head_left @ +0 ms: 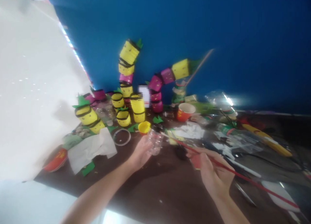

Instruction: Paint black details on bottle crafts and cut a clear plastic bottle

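Observation:
My left hand (141, 152) is closed around a small clear plastic piece (155, 141), which looks like a cut bottle bottom with a dark rim. My right hand (213, 169) grips a long, thin, red-handled paintbrush (233, 170); its pale tip points left, close to the clear piece. Just behind my left hand sits a small yellow cup (144, 128). A clear ring-shaped piece (121, 137) lies to its left. Partly under my right hand is a flat red piece (195, 161). Motion blur softens the details.
Painted yellow cups (137, 104) and stacked magenta cups (156, 96) stand along the blue wall. A red paper cup (186, 112) is behind the brush. White tissue (93, 148) lies left. To the right are a yellow cutter (267, 140), plastic scraps and a green-labelled bottle (178, 94).

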`<control>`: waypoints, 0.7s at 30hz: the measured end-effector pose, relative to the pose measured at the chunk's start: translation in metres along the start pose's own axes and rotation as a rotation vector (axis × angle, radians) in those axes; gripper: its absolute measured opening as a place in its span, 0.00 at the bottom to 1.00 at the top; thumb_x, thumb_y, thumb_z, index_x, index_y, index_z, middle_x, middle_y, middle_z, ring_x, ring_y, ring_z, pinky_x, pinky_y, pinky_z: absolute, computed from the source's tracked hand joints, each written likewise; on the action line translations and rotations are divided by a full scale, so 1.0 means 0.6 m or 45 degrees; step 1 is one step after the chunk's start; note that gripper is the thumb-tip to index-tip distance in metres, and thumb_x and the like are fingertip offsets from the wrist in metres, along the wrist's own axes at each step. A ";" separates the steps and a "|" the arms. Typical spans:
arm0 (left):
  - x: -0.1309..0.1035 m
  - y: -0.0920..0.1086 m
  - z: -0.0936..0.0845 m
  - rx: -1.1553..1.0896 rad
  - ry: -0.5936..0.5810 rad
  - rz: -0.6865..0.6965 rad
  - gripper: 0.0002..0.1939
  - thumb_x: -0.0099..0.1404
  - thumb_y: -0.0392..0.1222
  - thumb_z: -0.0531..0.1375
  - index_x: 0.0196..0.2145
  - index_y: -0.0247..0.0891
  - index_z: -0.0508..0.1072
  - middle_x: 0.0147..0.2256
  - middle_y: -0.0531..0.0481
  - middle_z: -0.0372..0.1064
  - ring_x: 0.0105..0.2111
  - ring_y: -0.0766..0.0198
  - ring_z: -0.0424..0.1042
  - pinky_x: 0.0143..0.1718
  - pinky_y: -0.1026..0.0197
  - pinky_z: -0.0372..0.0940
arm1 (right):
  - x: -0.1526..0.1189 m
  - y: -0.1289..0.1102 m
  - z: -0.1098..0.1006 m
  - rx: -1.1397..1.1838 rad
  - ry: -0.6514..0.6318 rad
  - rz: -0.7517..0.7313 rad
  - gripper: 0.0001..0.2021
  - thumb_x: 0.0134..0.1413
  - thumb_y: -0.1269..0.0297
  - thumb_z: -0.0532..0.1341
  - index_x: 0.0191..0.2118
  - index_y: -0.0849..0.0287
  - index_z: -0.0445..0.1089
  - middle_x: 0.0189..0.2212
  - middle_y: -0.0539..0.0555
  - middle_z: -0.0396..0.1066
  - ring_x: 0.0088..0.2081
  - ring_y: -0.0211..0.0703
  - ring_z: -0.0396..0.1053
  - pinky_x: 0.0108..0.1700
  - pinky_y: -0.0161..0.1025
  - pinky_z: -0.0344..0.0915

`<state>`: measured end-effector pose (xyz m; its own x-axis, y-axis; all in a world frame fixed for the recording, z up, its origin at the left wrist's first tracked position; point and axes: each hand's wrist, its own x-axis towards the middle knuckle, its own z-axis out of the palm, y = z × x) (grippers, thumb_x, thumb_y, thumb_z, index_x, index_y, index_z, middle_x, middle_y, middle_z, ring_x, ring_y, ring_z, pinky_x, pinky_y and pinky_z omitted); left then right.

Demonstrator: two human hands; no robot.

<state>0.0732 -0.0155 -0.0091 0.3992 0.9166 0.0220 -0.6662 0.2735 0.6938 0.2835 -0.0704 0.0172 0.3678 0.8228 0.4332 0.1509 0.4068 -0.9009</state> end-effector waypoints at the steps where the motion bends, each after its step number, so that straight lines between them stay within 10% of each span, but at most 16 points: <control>1: 0.000 0.000 0.000 -0.001 -0.004 -0.002 0.24 0.54 0.46 0.68 0.47 0.37 0.70 0.50 0.42 0.69 0.42 0.61 0.70 0.39 0.61 0.61 | 0.000 0.002 -0.001 0.001 0.032 0.005 0.07 0.54 0.58 0.63 0.34 0.55 0.75 0.26 0.53 0.76 0.26 0.43 0.73 0.31 0.41 0.71; 16: -0.002 0.000 -0.002 -0.003 0.009 0.004 0.24 0.53 0.46 0.68 0.46 0.37 0.69 0.49 0.42 0.68 0.41 0.61 0.69 0.40 0.61 0.60 | 0.004 -0.006 0.001 -0.050 0.147 -0.120 0.05 0.53 0.60 0.64 0.33 0.55 0.76 0.25 0.52 0.76 0.26 0.43 0.74 0.35 0.42 0.71; 21: -0.003 -0.003 -0.003 0.064 0.053 0.058 0.24 0.51 0.45 0.70 0.43 0.38 0.68 0.48 0.43 0.69 0.41 0.62 0.69 0.41 0.59 0.61 | 0.008 0.005 -0.002 0.215 0.186 0.099 0.11 0.49 0.54 0.66 0.32 0.57 0.76 0.23 0.52 0.75 0.23 0.43 0.73 0.28 0.40 0.71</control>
<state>0.0729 -0.0170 -0.0116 0.3419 0.9394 0.0249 -0.6502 0.2174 0.7280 0.2868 -0.0658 0.0165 0.5034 0.7931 0.3430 -0.0345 0.4151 -0.9091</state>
